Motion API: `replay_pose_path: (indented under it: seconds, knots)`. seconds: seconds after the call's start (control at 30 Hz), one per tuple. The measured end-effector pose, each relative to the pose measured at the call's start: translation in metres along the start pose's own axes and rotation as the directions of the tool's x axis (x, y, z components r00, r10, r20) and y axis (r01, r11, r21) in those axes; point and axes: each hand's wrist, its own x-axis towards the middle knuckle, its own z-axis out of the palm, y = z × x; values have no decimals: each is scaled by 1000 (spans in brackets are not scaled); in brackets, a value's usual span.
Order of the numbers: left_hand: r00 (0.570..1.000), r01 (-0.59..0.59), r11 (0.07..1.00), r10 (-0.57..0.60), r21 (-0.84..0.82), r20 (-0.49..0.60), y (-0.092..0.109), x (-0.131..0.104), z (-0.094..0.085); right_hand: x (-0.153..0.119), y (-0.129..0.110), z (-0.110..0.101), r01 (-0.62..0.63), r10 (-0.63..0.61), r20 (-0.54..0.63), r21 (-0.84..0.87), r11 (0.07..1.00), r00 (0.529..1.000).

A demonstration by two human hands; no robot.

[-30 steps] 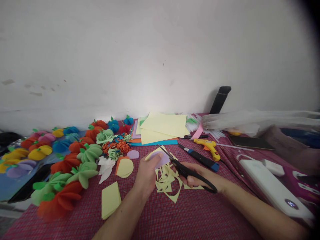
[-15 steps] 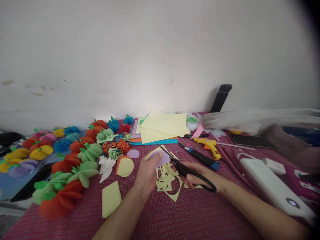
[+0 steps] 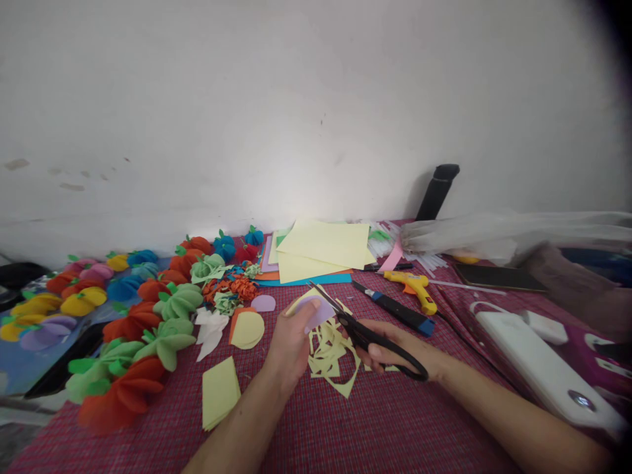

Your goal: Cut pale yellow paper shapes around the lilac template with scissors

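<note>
Between the thumb and fingers of my left hand (image 3: 292,339) is a purple felt-like piece (image 3: 317,315) laid over a yellow one. Black-handled scissors (image 3: 375,341) are in my right hand (image 3: 390,345), their blades at the far right edge of the held pieces. How far the blades are parted is hard to tell. Below the hands lies a heap of thin yellow offcuts (image 3: 336,352). Left of my left hand are rounded yellow pieces (image 3: 247,330) on an orange one, a small purple piece (image 3: 263,303) and a stack of yellow rectangles (image 3: 220,394).
Colourful pumpkin-like shapes (image 3: 178,301) crowd the left side. Yellow sheets (image 3: 326,250) lie against the wall. Right of the scissors are a blue-and-black cutter (image 3: 399,311), a yellow glue gun (image 3: 413,289) with its cord, and a white power bank (image 3: 533,368). Red checked cloth (image 3: 385,428) covers the table.
Almost everything stays in place. The scissor blades and the held purple piece have shifted very slightly against each other; both hands keep their grip.
</note>
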Motion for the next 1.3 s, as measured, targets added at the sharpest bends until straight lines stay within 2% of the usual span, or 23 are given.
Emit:
replay_pose_path:
  seconds: [0.77,1.0,1.3]
  knots:
    - [999,-37,999,37,19,19,-1,2,-2,3,-5,4,7,-8,-29,-24,1000,1000]
    - [999,-25,1000,24,-3,-33,-1,1,1,3,1,3,7,-8,-29,-41,999,1000]
    - [999,-16,1000,15,-13,-38,0,1,0,3,0,5,3,-5,-46,-53,999,999]
